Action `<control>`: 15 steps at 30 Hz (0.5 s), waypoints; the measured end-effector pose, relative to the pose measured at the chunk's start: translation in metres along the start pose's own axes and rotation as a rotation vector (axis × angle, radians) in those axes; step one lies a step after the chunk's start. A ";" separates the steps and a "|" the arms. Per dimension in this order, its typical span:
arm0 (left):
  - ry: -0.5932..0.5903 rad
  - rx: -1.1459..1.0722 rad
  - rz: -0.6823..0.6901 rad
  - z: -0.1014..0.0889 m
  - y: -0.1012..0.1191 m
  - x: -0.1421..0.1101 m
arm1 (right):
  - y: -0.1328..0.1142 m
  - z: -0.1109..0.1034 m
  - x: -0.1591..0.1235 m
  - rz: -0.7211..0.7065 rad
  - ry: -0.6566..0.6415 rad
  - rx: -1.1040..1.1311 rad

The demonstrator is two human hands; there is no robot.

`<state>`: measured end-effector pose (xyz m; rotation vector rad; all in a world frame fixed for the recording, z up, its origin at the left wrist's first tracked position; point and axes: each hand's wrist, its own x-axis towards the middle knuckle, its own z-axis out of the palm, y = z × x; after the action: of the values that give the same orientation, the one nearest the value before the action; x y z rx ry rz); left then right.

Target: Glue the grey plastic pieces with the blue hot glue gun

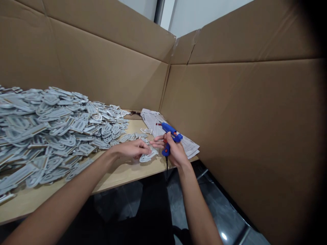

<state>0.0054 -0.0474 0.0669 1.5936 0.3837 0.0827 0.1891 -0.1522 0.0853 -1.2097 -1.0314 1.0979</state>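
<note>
In my right hand point(174, 149) is a blue hot glue gun point(171, 132) with a red-tipped nozzle pointing left, its cord hanging below the handle. My left hand point(134, 148) is closed, thumb and fingers pinched at a flat white cut-out piece point(148, 156) near the table's front edge. Part of that piece is hidden under the fingers. The fingers of my right hand reach toward the left hand, close to the piece. Just beyond, another white cut-out point(146, 130) lies flat on the table.
A large heap of similar white cut-outs point(56, 126) covers the left of the wooden table point(120, 172). Printed paper sheets point(155, 119) lie under the glue gun, at the right end. Tall cardboard walls point(114, 68) enclose the back and right. Dark wires point(135, 113) sit in the far corner.
</note>
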 end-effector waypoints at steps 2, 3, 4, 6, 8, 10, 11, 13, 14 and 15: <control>0.109 0.007 0.023 -0.003 -0.001 0.003 | -0.006 -0.001 -0.002 0.012 -0.017 0.067; 0.182 -0.003 0.025 -0.004 -0.002 0.005 | -0.009 -0.001 -0.002 0.016 -0.023 0.085; 0.267 -0.024 0.019 -0.006 -0.004 0.007 | -0.011 -0.001 -0.003 0.017 -0.025 0.096; 0.442 -0.097 -0.016 -0.008 -0.009 0.012 | -0.014 -0.002 -0.004 0.015 -0.019 0.102; 0.583 -0.185 -0.056 -0.011 -0.013 0.016 | -0.015 -0.002 -0.004 0.021 -0.009 0.093; 0.697 -0.242 -0.056 -0.014 -0.016 0.017 | -0.015 -0.001 -0.004 0.027 0.004 0.088; 0.753 -0.249 -0.040 -0.015 -0.016 0.017 | -0.014 0.000 -0.004 0.030 0.009 0.089; 0.849 -0.237 0.004 -0.016 -0.014 0.015 | -0.013 0.001 -0.004 0.034 0.036 0.081; 0.870 -0.234 0.024 -0.016 -0.013 0.013 | -0.012 0.001 -0.005 0.037 0.054 0.070; 0.865 -0.236 0.033 -0.017 -0.012 0.011 | -0.012 0.001 -0.005 0.043 0.074 0.053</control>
<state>0.0085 -0.0280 0.0546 1.2624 0.9724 0.8280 0.1883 -0.1569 0.0971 -1.2258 -0.9189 1.0986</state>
